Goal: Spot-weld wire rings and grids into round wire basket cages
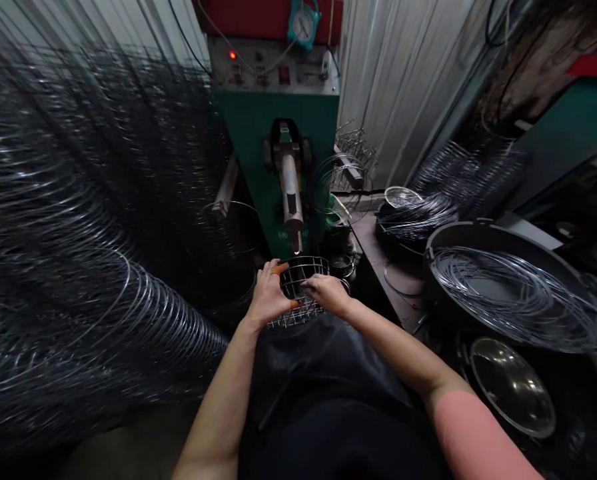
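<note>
A round wire mesh basket is held low in front of me, just under the metal electrode tip of a green machine. My left hand grips the basket's left side, thumb and forefinger apart around the wires, with orange covers on some fingers. At the right part of the basket, my right hand is closed, its fingertips pinched together over the mesh. What lies between those fingertips is too small to tell. Part of the basket's rim is hidden behind this hand.
The green machine stands straight ahead with a gauge and a lit red lamp. Tall stacks of wire rings fill the left. On the right are a large pan of wire hoops, a smaller wire bundle and a shiny metal bowl.
</note>
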The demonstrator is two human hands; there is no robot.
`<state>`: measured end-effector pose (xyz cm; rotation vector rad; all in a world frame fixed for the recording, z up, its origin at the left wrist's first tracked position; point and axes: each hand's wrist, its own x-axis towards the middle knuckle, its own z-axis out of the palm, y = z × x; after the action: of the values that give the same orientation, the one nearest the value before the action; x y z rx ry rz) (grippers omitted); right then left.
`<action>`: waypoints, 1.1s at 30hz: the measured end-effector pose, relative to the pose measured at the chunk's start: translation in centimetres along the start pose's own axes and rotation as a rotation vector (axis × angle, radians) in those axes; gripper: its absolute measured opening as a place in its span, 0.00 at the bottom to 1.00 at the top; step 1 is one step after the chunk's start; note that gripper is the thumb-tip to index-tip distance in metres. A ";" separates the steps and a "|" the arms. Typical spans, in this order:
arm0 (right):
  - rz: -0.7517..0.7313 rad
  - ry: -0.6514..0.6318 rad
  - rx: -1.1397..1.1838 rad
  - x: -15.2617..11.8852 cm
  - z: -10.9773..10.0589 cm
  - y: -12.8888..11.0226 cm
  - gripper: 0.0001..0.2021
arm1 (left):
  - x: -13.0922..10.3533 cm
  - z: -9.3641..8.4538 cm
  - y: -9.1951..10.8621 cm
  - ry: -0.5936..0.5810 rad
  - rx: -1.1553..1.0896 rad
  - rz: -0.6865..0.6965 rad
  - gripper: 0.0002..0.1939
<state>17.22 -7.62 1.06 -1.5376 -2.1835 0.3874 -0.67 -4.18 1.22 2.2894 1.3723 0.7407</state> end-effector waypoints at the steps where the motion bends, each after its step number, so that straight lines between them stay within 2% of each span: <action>1: -0.005 -0.010 0.005 0.0 -0.1 0.1 0.07 | 0.1 0.1 0.0 -0.006 -0.006 0.004 0.46; 5: -0.102 -0.082 0.087 -0.2 -0.8 0.2 0.08 | 0.4 0.4 -0.3 -0.016 -0.044 0.004 0.45; 9: -0.173 -0.108 0.103 -0.5 -1.2 0.5 0.14 | 0.7 0.6 -0.7 -0.014 -0.067 0.009 0.44; 22: -0.182 -0.062 0.086 0.3 0.1 1.4 0.08 | 1.4 1.2 -1.8 -0.002 -0.124 -0.004 0.45; 33: -0.203 -0.054 0.029 2.9 -0.8 1.7 0.07 | 3.7 1.5 -3.5 0.013 -0.227 -0.022 0.45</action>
<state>18.17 -4.37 1.53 -1.2882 -2.3384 0.3974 -0.72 0.65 -1.00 2.0938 1.2477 0.8581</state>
